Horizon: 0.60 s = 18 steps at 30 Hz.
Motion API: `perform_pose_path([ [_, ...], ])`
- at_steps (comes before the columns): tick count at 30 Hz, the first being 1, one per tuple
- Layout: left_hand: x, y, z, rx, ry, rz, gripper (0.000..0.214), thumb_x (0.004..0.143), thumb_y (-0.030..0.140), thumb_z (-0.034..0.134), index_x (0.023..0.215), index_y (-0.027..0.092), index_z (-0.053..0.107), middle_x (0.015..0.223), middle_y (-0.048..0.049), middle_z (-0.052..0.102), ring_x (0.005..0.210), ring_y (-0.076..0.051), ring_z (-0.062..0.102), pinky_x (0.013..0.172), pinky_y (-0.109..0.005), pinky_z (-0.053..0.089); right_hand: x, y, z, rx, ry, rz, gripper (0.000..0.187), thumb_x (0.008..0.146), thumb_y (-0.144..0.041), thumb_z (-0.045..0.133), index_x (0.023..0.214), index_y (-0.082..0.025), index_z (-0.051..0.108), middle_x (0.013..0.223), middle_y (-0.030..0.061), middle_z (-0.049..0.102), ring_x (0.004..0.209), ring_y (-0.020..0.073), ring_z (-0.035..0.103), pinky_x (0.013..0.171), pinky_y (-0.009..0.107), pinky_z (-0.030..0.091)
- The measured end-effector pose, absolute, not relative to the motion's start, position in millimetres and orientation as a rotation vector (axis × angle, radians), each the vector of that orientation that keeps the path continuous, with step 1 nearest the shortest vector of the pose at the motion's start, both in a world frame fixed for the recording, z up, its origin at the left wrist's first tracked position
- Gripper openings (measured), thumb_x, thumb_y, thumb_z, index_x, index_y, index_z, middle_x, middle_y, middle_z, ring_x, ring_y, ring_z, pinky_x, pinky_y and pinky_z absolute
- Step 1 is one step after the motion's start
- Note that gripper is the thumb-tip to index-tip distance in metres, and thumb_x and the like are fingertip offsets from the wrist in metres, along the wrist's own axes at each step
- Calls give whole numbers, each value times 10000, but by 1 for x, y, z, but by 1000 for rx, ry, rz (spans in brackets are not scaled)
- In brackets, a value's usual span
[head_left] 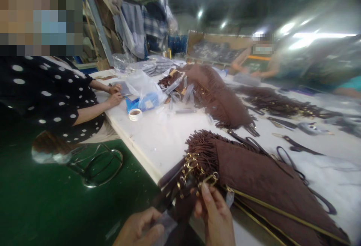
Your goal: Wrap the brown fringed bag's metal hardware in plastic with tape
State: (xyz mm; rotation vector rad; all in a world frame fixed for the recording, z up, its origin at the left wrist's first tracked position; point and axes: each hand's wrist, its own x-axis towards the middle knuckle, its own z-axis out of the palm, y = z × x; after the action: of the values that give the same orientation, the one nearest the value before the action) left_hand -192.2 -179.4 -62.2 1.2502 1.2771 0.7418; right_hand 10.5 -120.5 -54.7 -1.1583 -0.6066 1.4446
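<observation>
A stack of brown suede bag pieces [262, 178] with fringe and gold zipper edges lies at the near edge of the white table [158, 137]. My right hand [216, 214] pinches a gold metal clasp [210, 179] at the fringe end of the stack. My left hand [141, 229] is lower left, fingers closed on a small clear plastic sleeve [166, 223]. Dark brown straps [172, 186] with gold hardware hang between the two hands.
A person in a black polka-dot top [47, 95] sits at the left with hands on the table. A tape roll [135, 114], clear bags [143, 88], more fringed pieces [220, 95] and loose straps [299, 148] lie on the table. Another person [262, 58] works far back. A metal stool [96, 163] stands on the green floor.
</observation>
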Motion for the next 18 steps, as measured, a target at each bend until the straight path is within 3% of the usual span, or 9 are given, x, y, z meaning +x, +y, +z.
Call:
perform_pose_path([
  [2, -188, -177, -65, 1223, 1237, 766, 488, 849, 600, 557, 918, 132, 680, 793, -53, 666, 719, -182, 571, 639, -241, 415, 11, -119, -56, -1159, -611, 1449, 334, 794, -506, 712, 815, -186, 617, 483, -67, 531, 469, 62, 442, 490, 148, 384],
  [7, -163, -169, -73, 1043, 1165, 806, 538, 814, 644, 577, 892, 120, 669, 727, -68, 682, 598, -150, 546, 536, -218, 374, 16, -118, -60, -1207, -561, 1439, 353, 718, -490, 783, 838, -191, 637, 670, -35, 621, 534, 81, 485, 464, 166, 385],
  [13, -131, -149, -56, 1067, 1229, 815, 554, 844, 647, 525, 791, 128, 710, 690, -47, 673, 566, -136, 514, 525, -212, 347, 23, -117, -61, -1183, -628, 1435, 321, 724, -506, 757, 758, -205, 650, 716, -2, 645, 649, 151, 571, 603, 239, 460],
  [18, -112, -132, -41, 1124, 1224, 888, 527, 875, 607, 504, 780, 139, 725, 691, -23, 651, 610, -150, 522, 573, -216, 382, 26, -118, -53, -1229, -682, 1390, 330, 736, -527, 729, 762, -204, 668, 748, 3, 652, 734, 169, 585, 678, 241, 453],
])
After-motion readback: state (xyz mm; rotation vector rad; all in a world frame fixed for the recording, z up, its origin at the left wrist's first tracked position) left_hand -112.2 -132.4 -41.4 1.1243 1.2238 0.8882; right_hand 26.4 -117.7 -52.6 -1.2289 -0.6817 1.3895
